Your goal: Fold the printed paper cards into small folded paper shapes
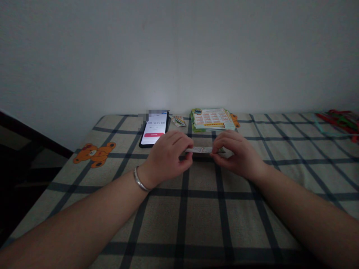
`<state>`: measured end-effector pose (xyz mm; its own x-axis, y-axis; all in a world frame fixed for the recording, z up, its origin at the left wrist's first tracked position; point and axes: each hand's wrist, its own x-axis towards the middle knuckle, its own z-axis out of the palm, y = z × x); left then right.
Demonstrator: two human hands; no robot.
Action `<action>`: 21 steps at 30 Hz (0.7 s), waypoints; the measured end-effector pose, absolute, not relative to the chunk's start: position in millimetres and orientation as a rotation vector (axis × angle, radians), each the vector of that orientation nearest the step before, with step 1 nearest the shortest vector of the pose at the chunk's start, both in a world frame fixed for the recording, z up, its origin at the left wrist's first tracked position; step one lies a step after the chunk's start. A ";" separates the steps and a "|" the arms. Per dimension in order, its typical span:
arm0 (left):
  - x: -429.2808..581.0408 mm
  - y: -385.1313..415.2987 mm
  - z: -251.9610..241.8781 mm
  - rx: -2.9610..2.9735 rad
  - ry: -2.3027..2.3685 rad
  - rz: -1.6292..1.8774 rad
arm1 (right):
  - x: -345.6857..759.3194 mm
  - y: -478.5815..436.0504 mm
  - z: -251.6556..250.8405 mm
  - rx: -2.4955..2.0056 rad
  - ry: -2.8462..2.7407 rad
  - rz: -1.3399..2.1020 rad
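Observation:
Between my two hands is a narrow piece of printed paper, seen nearly edge-on just above the checked cloth. My left hand, with a silver bangle on its wrist, pinches the paper's left end between thumb and fingers. The right end sits in a pinch of my right hand. Behind the hands lies a stack of printed cards with calendar-like grids on the top one. A small printed piece of folded paper lies left of the stack.
A phone showing a running-timer screen lies behind my left hand. The checked cloth covers the table, with a bear picture at left. Red and green strips lie at the far right. A pale wall rises behind.

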<state>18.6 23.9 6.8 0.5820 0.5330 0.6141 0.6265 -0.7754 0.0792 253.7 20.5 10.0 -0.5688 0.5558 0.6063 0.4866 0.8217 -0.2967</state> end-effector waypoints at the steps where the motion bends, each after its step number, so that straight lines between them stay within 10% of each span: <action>1: 18.9 23.5 6.5 -2.677 -0.956 -0.946 | 252.4 20.0 9.7 -0.749 -2.291 0.136; 21: 17.7 26.0 4.9 -2.619 -1.054 -0.831 | 258.8 18.7 18.6 -0.703 -2.413 0.190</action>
